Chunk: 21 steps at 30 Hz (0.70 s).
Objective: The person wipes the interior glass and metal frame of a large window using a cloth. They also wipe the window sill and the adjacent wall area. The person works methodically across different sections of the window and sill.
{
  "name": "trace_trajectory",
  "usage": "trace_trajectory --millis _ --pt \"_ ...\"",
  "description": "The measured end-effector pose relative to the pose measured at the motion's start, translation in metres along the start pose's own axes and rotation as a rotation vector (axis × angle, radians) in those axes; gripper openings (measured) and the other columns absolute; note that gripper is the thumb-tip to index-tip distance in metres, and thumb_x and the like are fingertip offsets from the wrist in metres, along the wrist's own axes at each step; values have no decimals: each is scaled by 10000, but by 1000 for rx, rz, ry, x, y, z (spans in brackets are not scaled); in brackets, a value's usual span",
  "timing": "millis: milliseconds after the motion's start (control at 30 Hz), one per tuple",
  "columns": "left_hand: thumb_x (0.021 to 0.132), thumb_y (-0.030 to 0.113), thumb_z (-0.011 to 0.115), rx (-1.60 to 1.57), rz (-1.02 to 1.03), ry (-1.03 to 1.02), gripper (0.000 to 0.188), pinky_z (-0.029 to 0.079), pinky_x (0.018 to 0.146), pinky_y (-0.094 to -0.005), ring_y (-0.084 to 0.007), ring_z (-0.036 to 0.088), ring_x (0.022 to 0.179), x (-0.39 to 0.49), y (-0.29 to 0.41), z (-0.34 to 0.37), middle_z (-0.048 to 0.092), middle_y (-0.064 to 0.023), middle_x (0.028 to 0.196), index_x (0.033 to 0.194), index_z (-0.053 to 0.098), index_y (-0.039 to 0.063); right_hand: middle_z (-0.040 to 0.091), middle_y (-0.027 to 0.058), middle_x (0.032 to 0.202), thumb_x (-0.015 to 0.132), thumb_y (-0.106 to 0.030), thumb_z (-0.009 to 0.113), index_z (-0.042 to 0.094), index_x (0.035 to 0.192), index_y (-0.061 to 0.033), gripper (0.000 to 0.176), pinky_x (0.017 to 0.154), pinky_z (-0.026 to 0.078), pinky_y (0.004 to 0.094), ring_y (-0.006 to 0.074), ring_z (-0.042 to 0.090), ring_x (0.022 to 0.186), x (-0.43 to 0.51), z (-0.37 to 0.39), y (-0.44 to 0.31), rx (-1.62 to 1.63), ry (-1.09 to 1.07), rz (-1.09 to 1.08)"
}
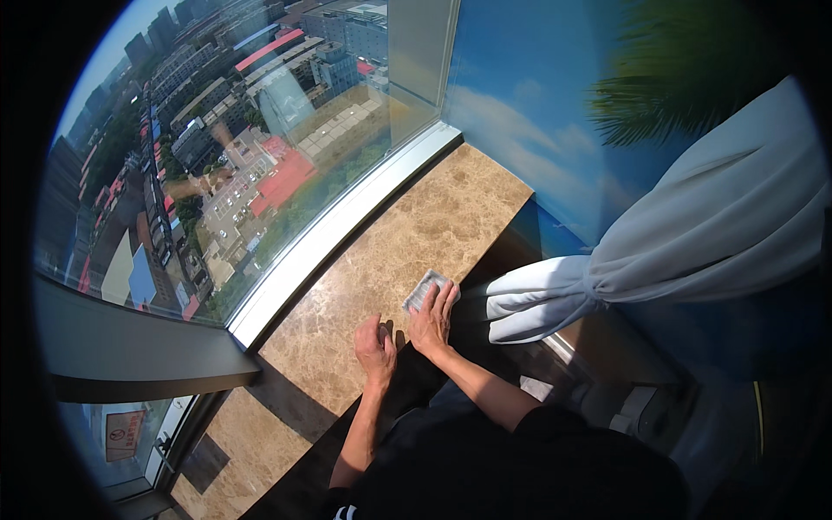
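My right hand (431, 320) rests its fingers on a folded grey-white cloth (426, 291), which lies flat on the brown marble windowsill (416, 214) close to its room-side edge. To the left of it, my left hand (376, 344) is over the same sill with its fingers loosely curled. No object shows in that hand, and its fingertips are partly hidden. A shadow falls on the stone between the two hands.
A large window (292, 130) with a white frame (351, 227) runs along the sill's far side. A tied white curtain (546, 296) hangs at the right beside a sky-painted wall (533, 97). A window handle (164, 445) and a red-and-white sign (125, 435) are at lower left.
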<state>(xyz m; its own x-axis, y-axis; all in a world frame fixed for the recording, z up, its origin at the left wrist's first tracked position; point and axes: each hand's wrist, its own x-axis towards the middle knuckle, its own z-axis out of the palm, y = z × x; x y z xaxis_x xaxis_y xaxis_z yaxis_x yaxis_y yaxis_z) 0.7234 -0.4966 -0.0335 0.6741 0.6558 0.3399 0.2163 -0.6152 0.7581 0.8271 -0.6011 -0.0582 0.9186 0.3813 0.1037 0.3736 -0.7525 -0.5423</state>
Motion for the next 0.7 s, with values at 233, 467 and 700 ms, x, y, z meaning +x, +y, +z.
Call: trace_trajectory --millis 233,467,700 --pt "851 -23 674 61 164 -161 328 508 993 -495 -415 630 1156 27 -6 33 680 -191 1256 1177 667 9 -53 509 1600 1026 -212 606 73 1575 183 861 1252 249 508 636 153 1507 85 1 41 256 104 428" --pt "895 32 703 138 232 -160 322 426 1101 -549 -429 528 1354 53 -9 69 594 -203 1439 1211 649 7 131 345 1686 1021 -305 630 174 1649 -7 832 1128 447 501 491 413 1459 242 -40 156 77 209 652" --pt "913 59 692 195 154 -171 323 389 1126 -556 -413 486 1416 72 -6 85 560 -199 1493 1228 643 7 58 280 1730 1061 -327 580 143 1689 -130 791 1205 298 555 475 203 1569 328 -83 211 334 208 747"
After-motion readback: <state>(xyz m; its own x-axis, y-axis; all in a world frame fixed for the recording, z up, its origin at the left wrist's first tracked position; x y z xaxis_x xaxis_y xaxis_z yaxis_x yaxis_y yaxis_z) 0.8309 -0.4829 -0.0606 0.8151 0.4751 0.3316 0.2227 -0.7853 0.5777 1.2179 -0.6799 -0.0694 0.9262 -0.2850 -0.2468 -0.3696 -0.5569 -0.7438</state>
